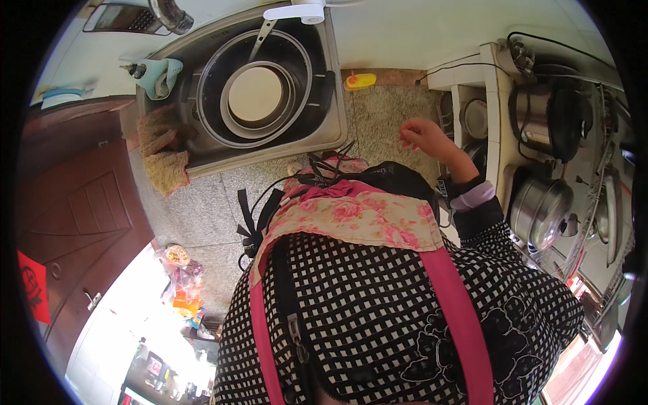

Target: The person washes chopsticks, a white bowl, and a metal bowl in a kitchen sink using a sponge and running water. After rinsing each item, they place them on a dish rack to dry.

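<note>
My right hand is off to the right of the sink, with bent fingers apart and nothing in it. My left hand is out of view. In front of me, a metal sink holds a large basin. Inside that basin stands a smaller round bowl with a pale round bowl or plate within it. The white tap handle is above the sink. A yellow bottle or brush lies against the wall right of the sink.
A tan cloth hangs over the sink's left corner, near a light blue holder. Steel pots and a large cooker stand on the right, by a tiled shelf. A brown door is at the left.
</note>
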A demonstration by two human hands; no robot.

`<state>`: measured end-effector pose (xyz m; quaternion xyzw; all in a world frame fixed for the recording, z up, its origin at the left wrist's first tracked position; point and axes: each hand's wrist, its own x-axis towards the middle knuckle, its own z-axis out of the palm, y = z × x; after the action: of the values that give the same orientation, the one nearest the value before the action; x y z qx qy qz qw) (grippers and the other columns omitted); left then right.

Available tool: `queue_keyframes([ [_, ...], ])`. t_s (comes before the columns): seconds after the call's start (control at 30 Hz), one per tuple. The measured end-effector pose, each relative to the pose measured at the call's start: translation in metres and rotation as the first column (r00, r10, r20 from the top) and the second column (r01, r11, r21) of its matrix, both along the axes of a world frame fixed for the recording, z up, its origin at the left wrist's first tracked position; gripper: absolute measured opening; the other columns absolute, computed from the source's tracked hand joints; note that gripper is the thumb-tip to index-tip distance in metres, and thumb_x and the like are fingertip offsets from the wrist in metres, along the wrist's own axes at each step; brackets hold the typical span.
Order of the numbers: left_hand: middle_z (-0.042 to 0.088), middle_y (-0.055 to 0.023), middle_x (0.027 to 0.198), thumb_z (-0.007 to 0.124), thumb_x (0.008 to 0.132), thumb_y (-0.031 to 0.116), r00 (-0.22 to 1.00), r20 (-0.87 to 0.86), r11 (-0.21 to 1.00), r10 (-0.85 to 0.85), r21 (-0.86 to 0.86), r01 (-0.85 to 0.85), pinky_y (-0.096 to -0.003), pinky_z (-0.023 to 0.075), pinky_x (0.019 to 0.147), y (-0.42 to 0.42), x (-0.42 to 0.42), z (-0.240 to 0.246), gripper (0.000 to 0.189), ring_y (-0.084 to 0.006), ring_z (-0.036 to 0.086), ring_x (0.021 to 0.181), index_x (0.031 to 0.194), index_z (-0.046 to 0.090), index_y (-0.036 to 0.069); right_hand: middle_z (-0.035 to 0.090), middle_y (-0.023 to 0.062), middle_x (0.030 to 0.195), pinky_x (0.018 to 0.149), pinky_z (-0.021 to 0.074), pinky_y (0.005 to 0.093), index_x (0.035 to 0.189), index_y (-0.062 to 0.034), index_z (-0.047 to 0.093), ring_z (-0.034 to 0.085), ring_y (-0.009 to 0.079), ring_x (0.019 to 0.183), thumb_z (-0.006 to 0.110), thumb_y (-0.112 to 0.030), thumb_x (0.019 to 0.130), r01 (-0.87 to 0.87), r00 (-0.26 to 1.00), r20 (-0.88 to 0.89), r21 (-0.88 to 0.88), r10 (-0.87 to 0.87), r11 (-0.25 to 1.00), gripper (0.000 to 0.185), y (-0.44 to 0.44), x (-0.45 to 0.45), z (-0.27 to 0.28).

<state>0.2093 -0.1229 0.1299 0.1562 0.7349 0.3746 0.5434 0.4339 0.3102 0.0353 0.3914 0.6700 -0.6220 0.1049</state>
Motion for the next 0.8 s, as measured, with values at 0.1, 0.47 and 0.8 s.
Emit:
queue_keyframes([
  [0.1,0.062,-0.0027,0.089,0.059,0.079,-0.007,1.0,0.004,1.0,-0.003,-0.014,0.003,-0.022,0.047,0.071,0.001,0.0,-0.001,0.022,-0.0085,0.058,0.081,0.1,0.056,0.0,0.061,0.0017,0.078,0.055,0.0458,0.0225,0.09,-0.0029,0.058,0.06,0.0089,0.07,0.054,-0.02,0.089,0.007,1.0,-0.007,-0.011,-0.007,1.0,0.018,0.002,-0.001,-0.004],
  [0.47,0.062,-0.003,0.089,0.058,0.079,-0.007,0.999,0.034,0.998,0.007,-0.07,-0.005,-0.0222,0.0471,0.071,-0.002,-0.005,-0.006,0.023,-0.0089,0.058,0.082,0.101,0.056,0.0,0.063,0.0078,0.092,0.068,0.0493,0.0305,0.102,-0.0032,0.059,0.061,0.017,0.08,0.056,-0.018,0.087,-0.326,0.943,-0.059,0.031,0.327,0.945,0.021,-0.018,-0.032,-0.025],
  [0.8,0.062,-0.0033,0.089,0.058,0.079,-0.008,0.999,0.05,0.997,0.001,-0.083,0.003,-0.0224,0.0471,0.072,-0.015,-0.005,-0.005,0.024,-0.0093,0.058,0.082,0.101,0.056,0.001,0.057,0.0124,0.103,0.081,0.0446,0.0343,0.097,-0.0039,0.059,0.057,0.0262,0.091,0.056,-0.009,0.082,-0.633,0.665,-0.31,0.249,0.679,0.733,0.016,-0.046,-0.051,-0.065],
])
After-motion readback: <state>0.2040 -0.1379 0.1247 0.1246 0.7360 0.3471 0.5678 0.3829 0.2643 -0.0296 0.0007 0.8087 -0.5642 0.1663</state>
